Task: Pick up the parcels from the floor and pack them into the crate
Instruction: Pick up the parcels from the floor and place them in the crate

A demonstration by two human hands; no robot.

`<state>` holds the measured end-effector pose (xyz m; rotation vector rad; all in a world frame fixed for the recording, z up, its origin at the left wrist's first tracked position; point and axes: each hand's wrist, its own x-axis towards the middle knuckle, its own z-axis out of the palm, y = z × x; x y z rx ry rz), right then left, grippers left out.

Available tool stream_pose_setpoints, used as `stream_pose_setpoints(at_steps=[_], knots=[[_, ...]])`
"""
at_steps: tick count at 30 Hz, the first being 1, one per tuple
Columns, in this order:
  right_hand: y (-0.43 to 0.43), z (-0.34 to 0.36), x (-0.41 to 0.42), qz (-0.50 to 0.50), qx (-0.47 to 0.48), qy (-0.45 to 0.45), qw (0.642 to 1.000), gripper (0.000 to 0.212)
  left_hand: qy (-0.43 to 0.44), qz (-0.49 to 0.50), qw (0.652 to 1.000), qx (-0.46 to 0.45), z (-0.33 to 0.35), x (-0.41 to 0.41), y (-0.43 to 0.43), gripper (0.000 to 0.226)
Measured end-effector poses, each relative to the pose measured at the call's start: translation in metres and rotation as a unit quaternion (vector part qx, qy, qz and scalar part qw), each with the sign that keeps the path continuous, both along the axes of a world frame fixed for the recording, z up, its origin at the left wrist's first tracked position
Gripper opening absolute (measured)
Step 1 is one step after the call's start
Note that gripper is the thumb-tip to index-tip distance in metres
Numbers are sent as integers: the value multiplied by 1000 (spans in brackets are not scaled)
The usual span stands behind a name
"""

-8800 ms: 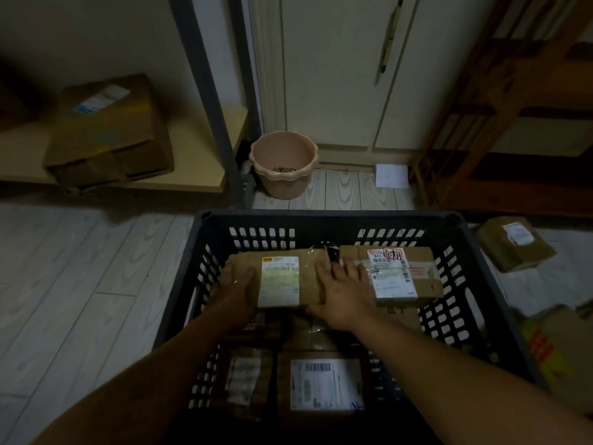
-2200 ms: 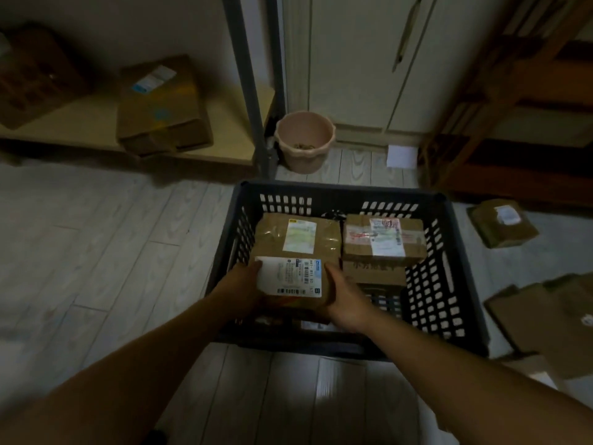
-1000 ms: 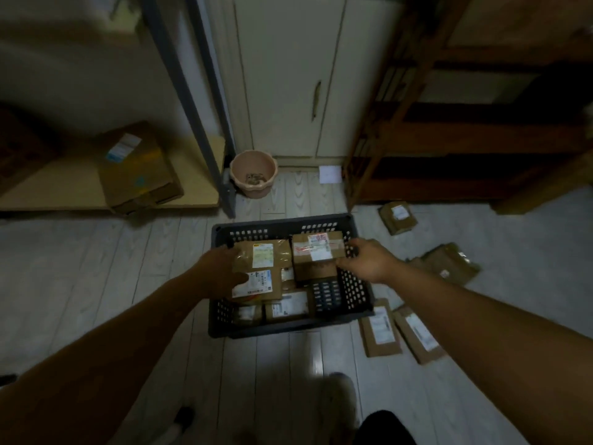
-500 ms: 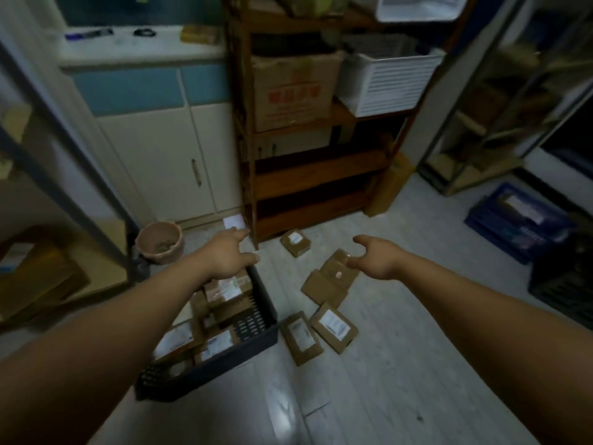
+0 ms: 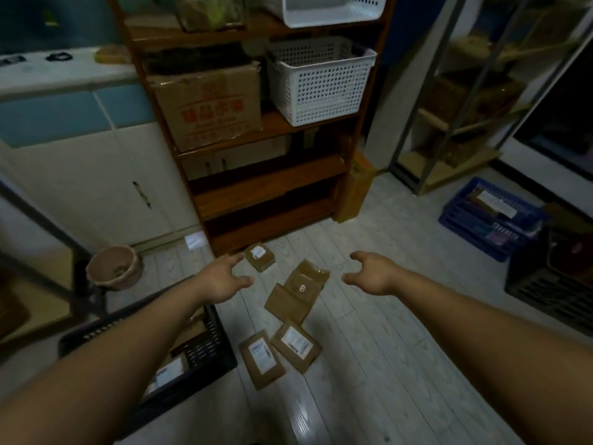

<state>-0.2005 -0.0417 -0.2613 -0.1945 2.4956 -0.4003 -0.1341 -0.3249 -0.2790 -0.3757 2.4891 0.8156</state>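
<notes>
View: head camera.
Left hand (image 5: 221, 281): held above the floor (image 5: 385, 348), fingers spread, holding nothing.
Right hand (image 5: 372, 274): raised likewise, fingers apart and loosely curved, holding nothing.
Parcels (image 5: 296, 292): several brown ones lie on the floor, between and below the hands.
Crate (image 5: 208, 345): black, lower left, partly hidden, just beside the nearest parcels.

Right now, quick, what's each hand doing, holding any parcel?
Left hand: open, fingers spread, holding nothing.
Right hand: open, fingers loosely curled, holding nothing, above the floor parcels.
</notes>
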Motion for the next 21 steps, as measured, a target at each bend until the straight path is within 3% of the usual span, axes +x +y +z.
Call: stream_pose_setpoints(at_steps=[10,15,21], knots=[[-6,-51,-116,-5,2,-50,999,73,-55,41,998,15,-64,-118,-18,74],[-9,-84,-176,9,1,-73,997,72,-71,87,993,44,-92,-162,-5,58],[-12,-169,-234,97,-11,-145,985,59,-98,193,975,59,-171,-179,3,73]])
